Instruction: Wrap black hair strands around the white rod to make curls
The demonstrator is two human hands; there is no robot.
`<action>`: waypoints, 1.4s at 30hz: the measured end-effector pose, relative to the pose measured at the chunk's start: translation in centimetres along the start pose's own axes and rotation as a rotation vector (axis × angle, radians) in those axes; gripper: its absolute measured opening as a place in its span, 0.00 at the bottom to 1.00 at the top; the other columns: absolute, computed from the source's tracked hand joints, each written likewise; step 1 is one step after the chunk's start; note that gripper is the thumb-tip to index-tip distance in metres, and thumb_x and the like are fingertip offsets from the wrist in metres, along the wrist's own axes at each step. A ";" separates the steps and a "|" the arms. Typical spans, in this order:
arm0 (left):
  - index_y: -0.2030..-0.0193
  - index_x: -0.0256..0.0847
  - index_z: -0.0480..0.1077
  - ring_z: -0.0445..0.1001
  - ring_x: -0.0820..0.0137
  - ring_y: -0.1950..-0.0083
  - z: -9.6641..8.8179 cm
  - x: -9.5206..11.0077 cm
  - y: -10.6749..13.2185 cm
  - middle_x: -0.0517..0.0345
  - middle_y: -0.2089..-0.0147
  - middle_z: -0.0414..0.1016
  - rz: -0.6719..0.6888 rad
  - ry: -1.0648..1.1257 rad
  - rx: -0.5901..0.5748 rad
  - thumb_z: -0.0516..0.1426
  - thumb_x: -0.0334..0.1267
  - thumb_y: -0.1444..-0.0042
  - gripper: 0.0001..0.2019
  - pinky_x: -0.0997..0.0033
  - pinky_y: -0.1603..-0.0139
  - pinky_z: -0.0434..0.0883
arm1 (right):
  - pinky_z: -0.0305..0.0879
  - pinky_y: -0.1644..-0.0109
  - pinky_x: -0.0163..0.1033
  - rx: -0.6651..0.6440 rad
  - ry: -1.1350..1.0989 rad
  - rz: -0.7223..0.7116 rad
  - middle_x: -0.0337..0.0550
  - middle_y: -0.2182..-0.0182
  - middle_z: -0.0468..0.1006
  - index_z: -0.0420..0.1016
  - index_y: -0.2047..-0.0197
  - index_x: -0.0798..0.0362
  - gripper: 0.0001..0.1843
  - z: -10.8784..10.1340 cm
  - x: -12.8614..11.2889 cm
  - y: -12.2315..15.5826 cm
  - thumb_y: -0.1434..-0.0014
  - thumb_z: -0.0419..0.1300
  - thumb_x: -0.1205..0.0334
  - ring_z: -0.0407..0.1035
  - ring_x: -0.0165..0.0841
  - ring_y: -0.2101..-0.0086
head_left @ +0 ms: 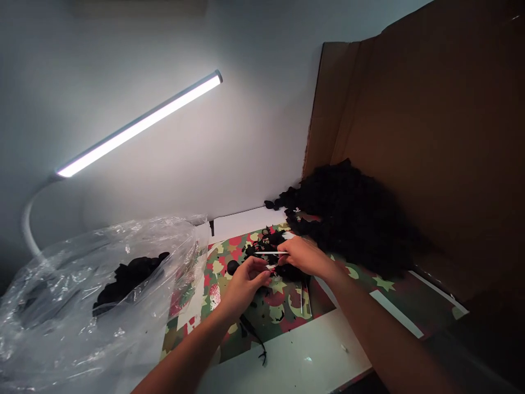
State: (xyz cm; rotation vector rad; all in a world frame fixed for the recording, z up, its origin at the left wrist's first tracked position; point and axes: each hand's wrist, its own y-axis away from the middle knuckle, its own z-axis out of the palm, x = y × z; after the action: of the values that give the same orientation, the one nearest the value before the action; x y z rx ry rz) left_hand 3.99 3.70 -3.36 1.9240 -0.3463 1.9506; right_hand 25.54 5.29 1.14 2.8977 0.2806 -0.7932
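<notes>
My right hand [305,256] is closed around a thin, pale, stick-like tool [268,253] whose tip points left. Just to its left, my left hand [246,282] has its fingers curled toward the thumb. Whatever sits in that pinch is too small and dark to name. Small black scraps [266,239] lie behind and between both hands on a camouflage-patterned sheet [283,314] with stars and moons. A round black piece [232,267] rests beside my left knuckles. Nearer to me, a thin black strand [255,334] lies across the sheet.
A large heap of black pieces [353,219] leans against a tall cardboard panel [430,137] on the right. On the left, a clear plastic bag [53,328] contains more black pieces [131,279]. A lit bar lamp [143,125] on a bent neck hangs above the bag.
</notes>
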 end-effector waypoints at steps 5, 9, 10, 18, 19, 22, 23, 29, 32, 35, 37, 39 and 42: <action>0.52 0.40 0.70 0.81 0.66 0.60 0.9 0.0 0.0 0.55 0.58 0.75 -0.077 0.231 0.013 0.67 0.51 0.47 0.22 0.60 0.50 0.76 | 0.52 0.71 0.34 0.168 -0.100 -0.055 0.37 0.77 0.76 0.78 0.72 0.51 0.11 0.6 -0.2 -0.6 0.39 0.62 0.59 0.66 0.31 0.75; 0.58 0.39 0.70 0.79 0.69 0.62 0.5 0.2 -0.6 0.56 0.60 0.74 0.054 0.309 0.200 0.69 0.49 0.50 0.20 0.64 0.55 0.78 | 0.55 0.71 0.34 0.228 -0.214 -0.157 0.35 0.79 0.71 0.78 0.71 0.52 0.18 1.2 -1.3 -0.7 0.37 0.59 0.49 0.64 0.31 0.75; 0.59 0.38 0.71 0.78 0.71 0.64 0.2 0.3 -0.8 0.57 0.61 0.74 0.086 0.282 0.251 0.71 0.46 0.53 0.20 0.68 0.59 0.77 | 0.57 0.70 0.34 0.247 -0.240 -0.172 0.36 0.79 0.71 0.79 0.70 0.53 0.21 1.3 -1.6 -0.6 0.35 0.56 0.47 0.65 0.31 0.75; 0.57 0.37 0.74 0.76 0.69 0.72 -1.3 0.8 -1.0 0.59 0.72 0.78 0.082 0.241 0.293 0.72 0.43 0.56 0.21 0.73 0.71 0.69 | 0.67 0.59 0.39 0.490 -0.598 -0.262 0.44 0.65 0.78 0.80 0.62 0.51 0.27 2.0 -3.1 0.4 0.27 0.43 0.48 0.72 0.36 0.66; 0.57 0.36 0.74 0.77 0.69 0.72 -1.3 0.7 -1.0 0.59 0.74 0.78 0.073 0.267 0.292 0.72 0.43 0.57 0.22 0.72 0.71 0.69 | 0.68 0.60 0.39 0.457 -0.584 -0.277 0.43 0.66 0.79 0.79 0.61 0.50 0.23 2.2 -3.2 0.5 0.28 0.47 0.49 0.73 0.35 0.67; 0.58 0.37 0.74 0.78 0.67 0.71 -1.4 0.5 -1.1 0.57 0.73 0.79 0.053 0.316 0.315 0.74 0.44 0.60 0.24 0.71 0.69 0.70 | 0.67 0.57 0.39 0.418 -0.512 -0.298 0.41 0.65 0.82 0.77 0.57 0.49 0.10 2.7 -3.5 0.4 0.34 0.58 0.54 0.75 0.37 0.63; 0.58 0.36 0.74 0.78 0.67 0.70 -1.5 0.5 -1.1 0.56 0.71 0.80 0.057 0.318 0.324 0.74 0.43 0.60 0.24 0.70 0.68 0.70 | 0.67 0.58 0.39 0.416 -0.506 -0.291 0.41 0.63 0.82 0.76 0.58 0.49 0.08 2.8 -3.6 0.4 0.35 0.60 0.56 0.75 0.37 0.63; 0.59 0.36 0.77 0.79 0.65 0.64 -1.5 1.0 -0.9 0.50 0.62 0.83 0.140 0.237 0.363 0.73 0.42 0.58 0.21 0.68 0.62 0.72 | 0.66 0.51 0.40 0.306 -0.455 -0.378 0.42 0.56 0.81 0.67 0.71 0.50 0.10 2.9 -3.7 0.4 0.38 0.59 0.63 0.74 0.37 0.56; 0.61 0.37 0.77 0.79 0.66 0.64 -1.5 1.1 -0.8 0.52 0.63 0.83 0.171 0.166 0.380 0.72 0.41 0.56 0.17 0.69 0.63 0.72 | 0.65 0.52 0.41 0.253 -0.363 -0.353 0.42 0.57 0.81 0.66 0.71 0.49 0.09 3.0 -3.6 0.5 0.38 0.59 0.64 0.74 0.38 0.56; 0.61 0.38 0.77 0.79 0.66 0.64 -1.5 1.2 -0.8 0.54 0.64 0.83 0.192 0.073 0.384 0.71 0.40 0.54 0.14 0.70 0.63 0.72 | 0.64 0.52 0.42 0.244 -0.248 -0.380 0.42 0.62 0.81 0.67 0.68 0.49 0.06 3.2 -3.4 0.5 0.37 0.58 0.64 0.73 0.39 0.58; 0.61 0.38 0.77 0.79 0.66 0.63 -1.6 1.2 -0.7 0.53 0.64 0.83 0.209 0.017 0.378 0.70 0.39 0.53 0.13 0.69 0.62 0.73 | 0.64 0.52 0.43 0.242 -0.214 -0.410 0.41 0.62 0.80 0.68 0.65 0.49 0.05 3.4 -3.3 0.5 0.35 0.57 0.63 0.72 0.39 0.59; 0.61 0.39 0.77 0.80 0.65 0.62 -1.7 1.1 -0.7 0.53 0.63 0.83 0.226 -0.016 0.371 0.69 0.38 0.52 0.12 0.68 0.60 0.73 | 0.64 0.53 0.43 0.242 -0.204 -0.424 0.41 0.63 0.80 0.68 0.65 0.49 0.05 3.4 -3.3 0.4 0.35 0.56 0.64 0.71 0.39 0.60; 0.60 0.40 0.77 0.80 0.64 0.61 -1.7 1.1 -0.6 0.53 0.62 0.82 0.247 -0.053 0.367 0.68 0.38 0.50 0.11 0.67 0.59 0.74 | 0.64 0.53 0.43 0.254 -0.173 -0.436 0.42 0.63 0.81 0.68 0.65 0.49 0.05 3.4 -3.1 0.3 0.35 0.56 0.65 0.72 0.39 0.61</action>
State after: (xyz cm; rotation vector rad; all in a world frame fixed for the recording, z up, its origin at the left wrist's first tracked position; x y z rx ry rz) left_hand 2.72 5.08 -2.43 2.2552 -0.2646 2.2525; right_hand 21.26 3.93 -0.16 3.0078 0.8718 -1.2169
